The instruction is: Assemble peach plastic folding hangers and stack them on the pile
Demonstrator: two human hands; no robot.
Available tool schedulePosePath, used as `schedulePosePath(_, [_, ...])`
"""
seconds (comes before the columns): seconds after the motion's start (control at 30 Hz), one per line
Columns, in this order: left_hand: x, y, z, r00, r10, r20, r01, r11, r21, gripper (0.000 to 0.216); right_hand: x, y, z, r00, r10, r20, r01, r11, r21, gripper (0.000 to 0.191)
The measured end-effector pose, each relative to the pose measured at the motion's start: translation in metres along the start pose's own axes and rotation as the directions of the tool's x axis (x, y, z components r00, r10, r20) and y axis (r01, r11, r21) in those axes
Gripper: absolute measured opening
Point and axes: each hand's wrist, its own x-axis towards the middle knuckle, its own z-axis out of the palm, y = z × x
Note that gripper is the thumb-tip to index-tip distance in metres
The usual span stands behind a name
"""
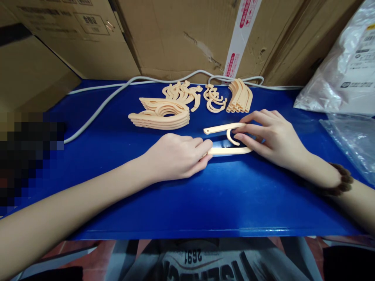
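Note:
Between my two hands is a beige folding clothes hanger point(229, 151), its two arms folded roughly side by side and its curved hook lying between them. My left hand point(184, 155) is closed on the free end of the nearer arm. At the joint end, my right hand point(268, 136) grips the hanger, its fingers around the hook's base and the farther arm; part of the joint is hidden behind them. Beyond my left hand lies a stack of folded beige hangers point(161, 116).
Loose beige hanger parts point(183, 93), several hooks point(214, 99) and a bundle of curved arms point(240, 97) lie at the back of the blue table point(205, 207). A white cable point(102, 105) runs behind them. Cardboard boxes point(175, 43) stand behind; plastic bags point(336, 78) lie at right.

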Motion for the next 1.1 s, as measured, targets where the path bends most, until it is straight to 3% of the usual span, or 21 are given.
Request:
schedulePosePath(0.13, [-0.001, 0.001, -0.001, 0.995, 0.098, 0.022, -0.095, 0.989, -0.11, 0.023, 0.0, 0.0, 0.0, 1.0, 0.01, 0.004, -0.01, 1.0, 0.015, 0.031])
schedulePosePath(0.3, [-0.001, 0.003, -0.007, 0.964, 0.26, 0.049, -0.233, 0.924, -0.303, 0.001, -0.001, 0.001, 0.002, 1.0, 0.008, 0.029, -0.008, 1.0, 0.014, 0.031])
schedulePosePath(0.43, [0.003, 0.003, -0.011, 0.938, 0.343, 0.057, -0.31, 0.9, -0.307, 0.005, -0.001, 0.001, 0.004, 0.999, 0.006, 0.04, -0.006, 1.0, 0.012, 0.031])
schedulePosePath(0.57, [0.004, -0.001, -0.008, 0.942, 0.334, 0.04, -0.316, 0.919, -0.235, 0.007, -0.002, 0.003, 0.006, 0.999, 0.0, 0.042, 0.0, 1.0, -0.011, 0.031])
schedulePosePath(0.73, [0.004, -0.005, -0.002, 0.956, 0.276, -0.102, -0.285, 0.953, -0.098, 0.025, -0.003, 0.003, 0.006, 0.998, 0.023, 0.053, -0.021, 0.999, -0.023, 0.032])
schedulePosePath(0.83, [0.004, -0.007, -0.002, 0.952, 0.261, -0.161, -0.275, 0.959, -0.069, 0.025, -0.001, 0.003, 0.007, 0.997, 0.054, 0.056, -0.053, 0.998, -0.018, 0.033])
schedulePosePath(0.97, [0.003, -0.008, -0.002, 0.956, 0.243, -0.166, -0.262, 0.96, -0.1, 0.023, -0.001, 0.002, 0.007, 0.995, 0.085, 0.045, -0.085, 0.996, 0.002, 0.033])
schedulePosePath(1.1, [0.003, -0.01, 0.001, 0.973, 0.207, -0.101, -0.215, 0.974, -0.066, 0.027, -0.002, 0.003, 0.008, 0.993, 0.11, 0.044, -0.112, 0.993, 0.024, 0.032])
